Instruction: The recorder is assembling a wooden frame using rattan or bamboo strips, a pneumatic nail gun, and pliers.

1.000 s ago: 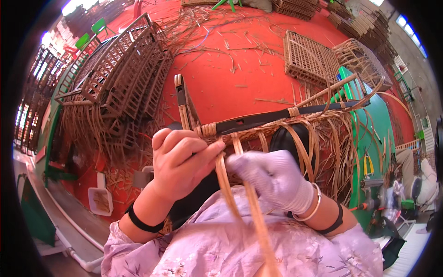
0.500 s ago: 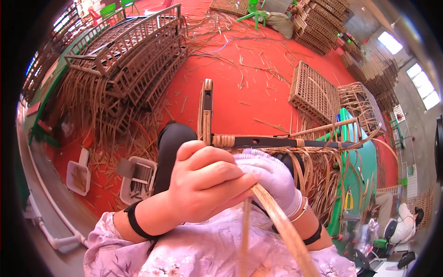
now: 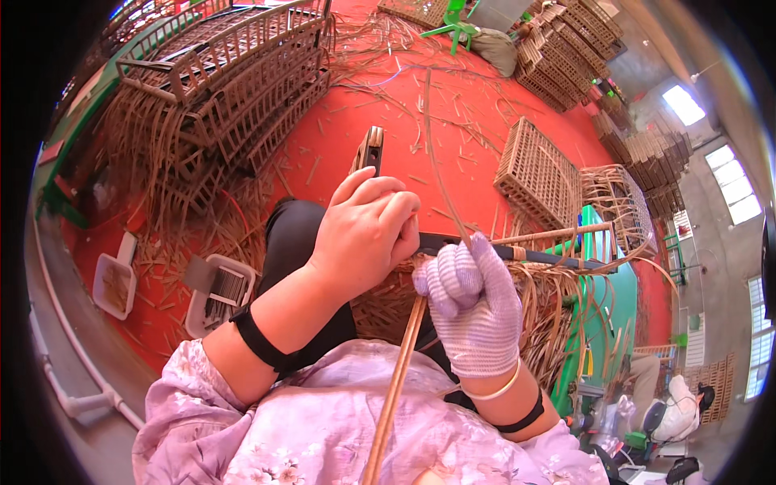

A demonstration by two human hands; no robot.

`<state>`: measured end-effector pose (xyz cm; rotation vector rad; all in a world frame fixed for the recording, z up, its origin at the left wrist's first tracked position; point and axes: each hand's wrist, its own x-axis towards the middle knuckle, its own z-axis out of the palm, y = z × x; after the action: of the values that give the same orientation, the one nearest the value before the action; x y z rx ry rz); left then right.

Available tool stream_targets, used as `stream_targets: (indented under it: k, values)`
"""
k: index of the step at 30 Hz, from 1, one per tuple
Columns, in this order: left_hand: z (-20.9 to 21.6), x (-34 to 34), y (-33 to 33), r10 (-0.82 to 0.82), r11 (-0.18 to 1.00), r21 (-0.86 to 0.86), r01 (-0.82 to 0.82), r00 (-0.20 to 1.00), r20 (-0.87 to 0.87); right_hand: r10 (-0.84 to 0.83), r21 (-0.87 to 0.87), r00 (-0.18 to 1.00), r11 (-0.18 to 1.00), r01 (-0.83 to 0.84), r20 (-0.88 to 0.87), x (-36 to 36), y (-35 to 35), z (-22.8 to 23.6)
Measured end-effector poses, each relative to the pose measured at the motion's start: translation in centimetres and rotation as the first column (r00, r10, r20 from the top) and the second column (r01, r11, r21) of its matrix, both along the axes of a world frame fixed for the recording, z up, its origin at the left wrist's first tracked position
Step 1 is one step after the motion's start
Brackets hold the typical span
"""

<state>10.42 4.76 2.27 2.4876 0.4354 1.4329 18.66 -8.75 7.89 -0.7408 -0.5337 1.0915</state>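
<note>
My bare left hand [image 3: 362,230] is closed over the corner of a dark frame [image 3: 546,256] with rattan-wrapped joints; what its curled fingers hold is hidden. The frame's short upright [image 3: 373,145] rises beyond that hand. Close by on the right, my right hand [image 3: 477,311], in a striped lilac glove, is a fist around a thin rattan strip [image 3: 436,170] that extends far up over the floor. A paler, doubled-looking strip [image 3: 398,364] runs from between my hands down across my lap. Loose strands [image 3: 541,311] hang below the frame at the right.
Stacked rattan frames [image 3: 242,105] with dangling strips stand at far left. Two white bins [image 3: 198,311] [image 3: 113,283] sit on the red floor, among scraps. Woven panels [image 3: 537,174] and a green table [image 3: 622,299] are at right. Another person [image 3: 679,408] sits at lower right.
My hands have come apart. The left moved up onto the frame's corner; the gloved right, previously behind it, is now in full view, with a strip stretching away from it.
</note>
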Motion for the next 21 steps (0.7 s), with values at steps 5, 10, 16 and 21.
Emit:
stream_targets:
  k: [5, 10, 16, 21]
  values:
    - [-0.3, -0.2, -0.4, -0.001, 1.000, -0.002, 0.001, 0.999, 0.048, -0.025, -0.080, 0.999, 0.997, 0.022, -0.033, -0.6, -1.0, 1.1]
    - [0.1, -1.1, -1.0, -0.080, 0.994, -0.071, 0.081, 0.997, 0.007, 0.014, -0.054, 0.996, 0.998, -0.010, 0.088, 0.2, 0.4, 3.3]
    - [-0.6, -0.8, -0.8, -0.112, 0.991, -0.073, 0.113, 0.994, 0.017, 0.053, -0.127, 0.998, 0.991, -0.047, 0.043, 3.5, 5.2, 3.4]
    - [-0.8, -1.3, -0.7, -0.134, 0.988, -0.079, 0.130, 0.990, -0.040, 0.041, -0.194, 0.999, 0.980, -0.038, 0.010, 5.0, 10.0, 1.4]
